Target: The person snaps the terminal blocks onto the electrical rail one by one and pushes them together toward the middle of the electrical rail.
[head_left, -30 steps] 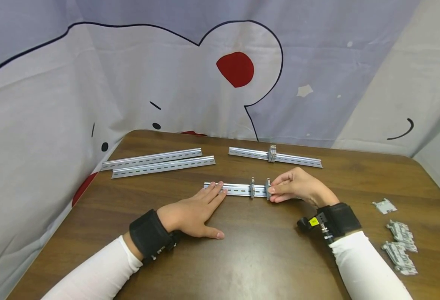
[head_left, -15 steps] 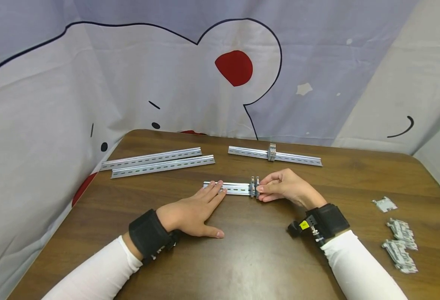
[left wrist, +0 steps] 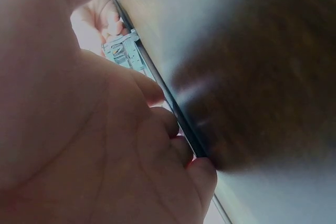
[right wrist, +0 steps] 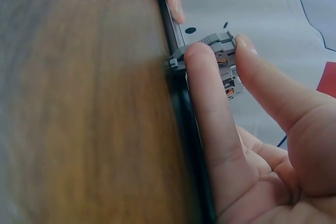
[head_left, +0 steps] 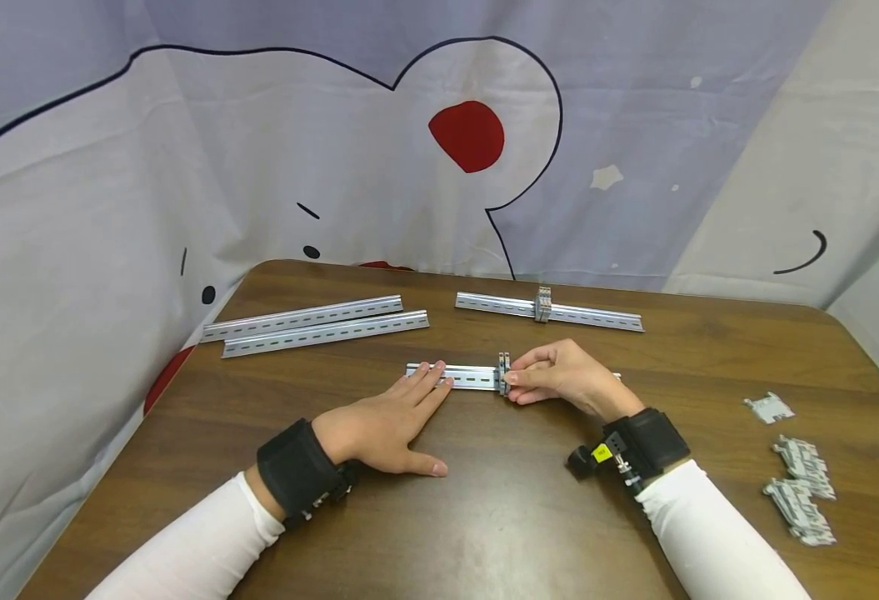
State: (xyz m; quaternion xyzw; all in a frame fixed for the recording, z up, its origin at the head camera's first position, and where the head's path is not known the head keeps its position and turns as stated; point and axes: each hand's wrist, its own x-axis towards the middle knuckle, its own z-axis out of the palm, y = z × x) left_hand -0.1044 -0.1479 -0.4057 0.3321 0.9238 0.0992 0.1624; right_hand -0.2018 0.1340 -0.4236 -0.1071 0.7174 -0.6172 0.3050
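Note:
A slotted metal DIN rail (head_left: 472, 379) lies across the middle of the table. Two slim grey terminal blocks (head_left: 503, 373) stand upright on it, side by side with little or no gap. My right hand (head_left: 566, 379) pinches the right-hand terminal block (right wrist: 223, 51) between thumb and fingers and covers much of the rail's right part. On the rail's left end my left hand (head_left: 387, 425) lies flat, fingers spread and thumb out on the table. In the left wrist view the grey block (left wrist: 123, 48) shows beyond my palm.
Two bare rails (head_left: 327, 333) lie at the back left. Another rail (head_left: 596, 318) at the back right carries a cluster of terminal blocks (head_left: 543, 305). Several loose terminal blocks (head_left: 799, 512) and a flat grey piece (head_left: 769, 408) lie at the right. A printed curtain (head_left: 297, 150) hangs behind.
My right hand has slid the right-hand terminal block leftward along the rail, up against the other one. The left hand has stayed in place on the rail.

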